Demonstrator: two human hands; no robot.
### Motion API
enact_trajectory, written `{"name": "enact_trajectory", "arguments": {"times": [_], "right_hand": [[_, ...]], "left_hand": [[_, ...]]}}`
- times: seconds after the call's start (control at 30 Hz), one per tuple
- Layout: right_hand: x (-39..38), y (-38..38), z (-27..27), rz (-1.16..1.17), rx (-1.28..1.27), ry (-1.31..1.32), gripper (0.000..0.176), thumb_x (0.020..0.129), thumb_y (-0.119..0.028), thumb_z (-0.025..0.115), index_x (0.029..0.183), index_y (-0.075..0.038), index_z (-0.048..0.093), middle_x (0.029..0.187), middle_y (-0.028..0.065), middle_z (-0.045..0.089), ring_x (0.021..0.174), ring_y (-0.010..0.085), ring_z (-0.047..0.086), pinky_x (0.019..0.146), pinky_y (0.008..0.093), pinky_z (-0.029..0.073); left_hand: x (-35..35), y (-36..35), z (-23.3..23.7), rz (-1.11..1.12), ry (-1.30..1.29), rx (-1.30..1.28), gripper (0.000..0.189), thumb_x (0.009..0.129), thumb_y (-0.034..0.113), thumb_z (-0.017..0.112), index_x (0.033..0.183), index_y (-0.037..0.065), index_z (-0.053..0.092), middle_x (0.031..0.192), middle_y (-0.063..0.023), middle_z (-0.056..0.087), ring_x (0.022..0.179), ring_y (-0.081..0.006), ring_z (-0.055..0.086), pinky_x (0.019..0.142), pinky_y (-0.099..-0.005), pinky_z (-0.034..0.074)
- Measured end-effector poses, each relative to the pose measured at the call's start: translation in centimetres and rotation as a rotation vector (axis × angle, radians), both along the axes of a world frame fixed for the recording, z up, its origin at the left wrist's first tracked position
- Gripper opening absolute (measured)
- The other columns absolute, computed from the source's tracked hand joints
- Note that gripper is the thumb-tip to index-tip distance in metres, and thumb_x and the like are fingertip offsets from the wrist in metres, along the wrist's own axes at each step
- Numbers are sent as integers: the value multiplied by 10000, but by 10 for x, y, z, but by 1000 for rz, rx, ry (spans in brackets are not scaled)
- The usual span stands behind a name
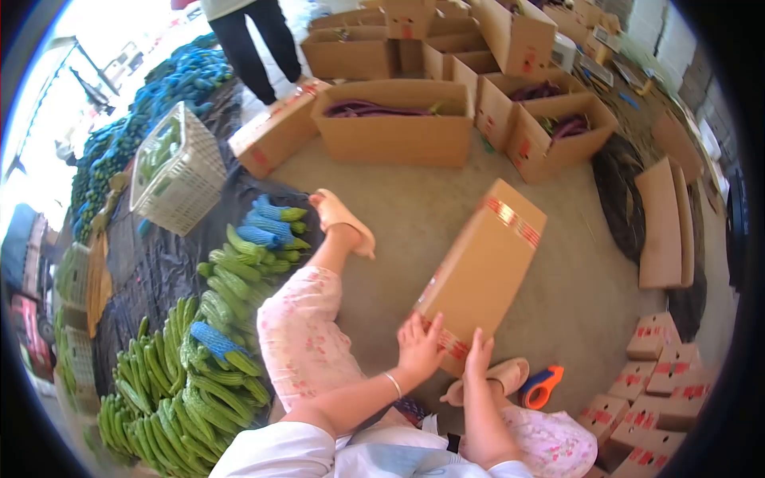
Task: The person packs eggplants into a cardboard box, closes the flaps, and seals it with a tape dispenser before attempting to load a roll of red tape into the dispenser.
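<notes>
A long closed cardboard box (pixel 486 263) stands in front of me on the floor, tilted in view, with red printed tape across both ends. My left hand (pixel 419 344) lies at its near left corner, fingers bent over the edge. At the near right corner, my right hand (pixel 478 355) holds the side, fingers upright and close together. The two hands hold the near end between them. An orange and blue tape dispenser (pixel 542 388) lies on the floor to the right of my right hand, beside my sandal (pixel 510 372).
Bitter gourds (pixel 215 390) lie piled at left, some in blue foam nets (pixel 267 223). Behind them stands a white crate (pixel 179 179). Open boxes of eggplants (pixel 390 131) line the back, where a person (pixel 255 48) stands. Small taped boxes (pixel 637 406) are stacked at right.
</notes>
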State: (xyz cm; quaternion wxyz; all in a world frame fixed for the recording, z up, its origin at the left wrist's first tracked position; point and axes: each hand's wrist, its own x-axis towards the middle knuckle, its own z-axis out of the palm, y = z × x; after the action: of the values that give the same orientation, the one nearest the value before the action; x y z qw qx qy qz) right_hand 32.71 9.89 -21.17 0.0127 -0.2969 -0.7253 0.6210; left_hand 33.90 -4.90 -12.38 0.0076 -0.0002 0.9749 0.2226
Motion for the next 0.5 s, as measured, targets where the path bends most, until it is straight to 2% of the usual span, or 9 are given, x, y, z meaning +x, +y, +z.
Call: {"name": "enact_trajectory", "arguments": {"times": [0.07, 0.17, 0.23, 0.27, 0.33, 0.37, 0.43, 0.47, 0.5], "right_hand": [[0, 9, -17, -278, -333, 27, 496, 995, -401, 458, 1162, 53, 571, 1150, 146, 620, 1033, 250, 586, 901, 357, 448], [14, 45, -18, -215, -434, 81, 499, 1017, -405, 375, 1157, 35, 564, 1098, 139, 630, 960, 242, 612, 832, 355, 494], [28, 71, -20, -182, -961, -155, 582, 968, -591, 323, 1201, -129, 589, 1080, 73, 653, 942, 240, 632, 792, 384, 525], [29, 91, -27, -55, -413, -201, 557, 970, -569, 335, 1198, -125, 582, 1086, 84, 648, 935, 245, 629, 790, 400, 527], [17, 106, -30, 64, 144, -219, 532, 973, -547, 347, 1194, -121, 576, 1092, 94, 644, 928, 250, 627, 788, 417, 528], [15, 104, -34, 3, -40, -234, 527, 971, -551, 351, 1186, -127, 580, 1092, 84, 645, 932, 248, 625, 791, 417, 526], [9, 84, -32, -122, -419, -260, 518, 967, -558, 360, 1169, -139, 588, 1093, 64, 647, 941, 243, 622, 796, 416, 523], [5, 73, -29, -184, -610, -266, 513, 965, -562, 365, 1160, -145, 592, 1093, 54, 647, 946, 241, 620, 798, 416, 522], [-3, 59, -24, -241, -806, -270, 509, 963, -566, 369, 1152, -152, 596, 1093, 44, 648, 950, 239, 618, 801, 415, 520]], "left_hand": [[9, 6, 4, -61, 18, 29, 760, 729, 274, 735, 1405, 134, 416, 1371, -290, 324, 1243, -457, 340, 1011, -544, 300], [27, 27, 33, -277, -4, 81, 711, 742, 251, 712, 1388, 128, 439, 1414, -284, 305, 1290, -450, 323, 1051, -555, 282], [39, 50, 24, -525, -9, 232, 673, 744, 230, 701, 1367, 127, 469, 1428, -239, 331, 1315, -399, 340, 1082, -547, 266], [47, 61, 12, -638, 79, 173, 646, 743, 225, 696, 1348, 128, 492, 1426, -216, 347, 1314, -371, 356, 1090, -540, 262], [42, 65, 2, -787, 216, 100, 582, 737, 229, 685, 1297, 137, 553, 1415, -158, 412, 1309, -305, 393, 1094, -519, 271], [35, 60, 5, -778, 223, 103, 582, 737, 229, 685, 1297, 137, 553, 1415, -158, 412, 1309, -305, 393, 1094, -519, 271], [12, 38, 14, -993, -290, 261, 448, 781, 238, 644, 1212, 124, 603, 1314, -129, 518, 1285, -296, 430, 1087, -525, 277], [2, 20, 10, -1048, -187, 309, 409, 804, 266, 624, 1189, 129, 614, 1199, -128, 603, 1183, -275, 536, 1026, -496, 370], [-20, -1, 28, -1007, -447, 300, 423, 809, 267, 611, 1209, 130, 602, 1134, -156, 628, 1045, -283, 617, 918, -450, 468]]}}
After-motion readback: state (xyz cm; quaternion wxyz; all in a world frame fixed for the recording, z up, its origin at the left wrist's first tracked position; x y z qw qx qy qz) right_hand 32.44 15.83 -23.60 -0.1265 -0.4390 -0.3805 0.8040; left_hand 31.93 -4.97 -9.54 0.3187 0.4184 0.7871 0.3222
